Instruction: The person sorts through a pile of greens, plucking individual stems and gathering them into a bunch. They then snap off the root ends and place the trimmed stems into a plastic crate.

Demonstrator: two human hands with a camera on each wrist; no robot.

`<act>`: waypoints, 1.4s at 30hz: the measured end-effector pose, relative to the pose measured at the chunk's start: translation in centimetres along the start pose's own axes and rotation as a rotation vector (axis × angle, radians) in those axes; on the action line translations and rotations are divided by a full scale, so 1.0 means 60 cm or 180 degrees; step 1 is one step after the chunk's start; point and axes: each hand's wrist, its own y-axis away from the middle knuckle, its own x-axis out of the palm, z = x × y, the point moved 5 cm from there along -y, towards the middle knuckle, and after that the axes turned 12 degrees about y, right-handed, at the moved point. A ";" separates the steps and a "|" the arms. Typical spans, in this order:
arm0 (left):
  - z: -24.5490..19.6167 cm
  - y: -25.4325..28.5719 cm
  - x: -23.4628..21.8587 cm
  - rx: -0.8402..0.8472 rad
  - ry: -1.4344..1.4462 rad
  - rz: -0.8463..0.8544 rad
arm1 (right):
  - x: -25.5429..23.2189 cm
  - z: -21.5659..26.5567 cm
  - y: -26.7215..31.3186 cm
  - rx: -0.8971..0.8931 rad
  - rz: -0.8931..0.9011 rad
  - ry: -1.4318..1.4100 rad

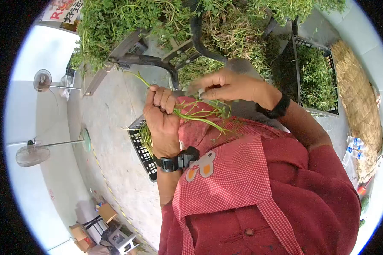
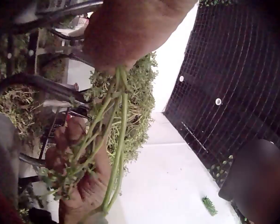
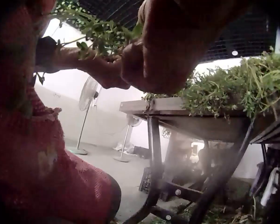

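Note:
My left hand (image 1: 162,117) grips a small bunch of leafy green stems (image 1: 194,117) in its curled fingers. The thin ends stick out past the forefinger, and the leafy sprigs spread to the right over the apron. In the left wrist view, long pale stems (image 2: 123,135) run down from the fist. My right hand (image 1: 234,88) is just above the leafy part, its fingers reaching left and blurred, the thumb below them. Behind the stems in the left wrist view, the right hand (image 2: 88,186) shows its palm. No stem shows clearly within its fingers.
Cut greens (image 1: 119,29) are heaped on a table ahead, with more plant matter (image 1: 234,38) beneath its black legs. A black crate (image 1: 138,148) stands on the floor at left, and another crate of greens (image 1: 315,76) at right. Standing fans (image 1: 33,154) are far left.

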 end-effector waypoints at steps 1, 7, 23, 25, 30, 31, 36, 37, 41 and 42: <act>-0.002 0.001 -0.001 0.0010 0.0004 0.0009 | 0.004 -0.006 -0.003 -0.0006 0.0011 0.0007; -0.002 0.000 0.001 0.0044 -0.0168 0.0007 | 0.020 -0.019 -0.013 -0.0264 0.0278 0.0656; -0.005 0.002 0.008 0.0221 -0.0390 0.0084 | 0.044 -0.032 0.006 0.0095 0.0959 -0.0052; -0.006 0.002 0.009 0.0245 -0.0403 0.0112 | 0.050 -0.035 0.006 -0.0118 0.1078 0.0398; -0.013 0.003 0.007 0.0413 -0.0491 0.0073 | 0.050 -0.024 0.022 0.0441 0.0708 -0.0330; -0.013 0.002 0.007 0.0413 -0.0485 0.0082 | 0.053 -0.020 0.028 0.0441 0.0709 -0.0320; -0.017 0.006 0.008 0.0620 -0.0804 0.0072 | 0.054 -0.041 0.032 0.0877 0.0623 -0.0267; -0.018 0.005 0.007 0.0618 -0.0805 0.0069 | 0.054 -0.044 0.031 0.0880 0.0621 -0.0270; -0.026 0.006 0.006 0.0857 -0.1321 -0.0010 | 0.033 -0.006 0.026 -0.0084 0.0084 0.1238; -0.027 0.006 0.009 0.0961 -0.1510 -0.0020 | 0.035 -0.002 0.024 -0.0038 0.0266 0.1862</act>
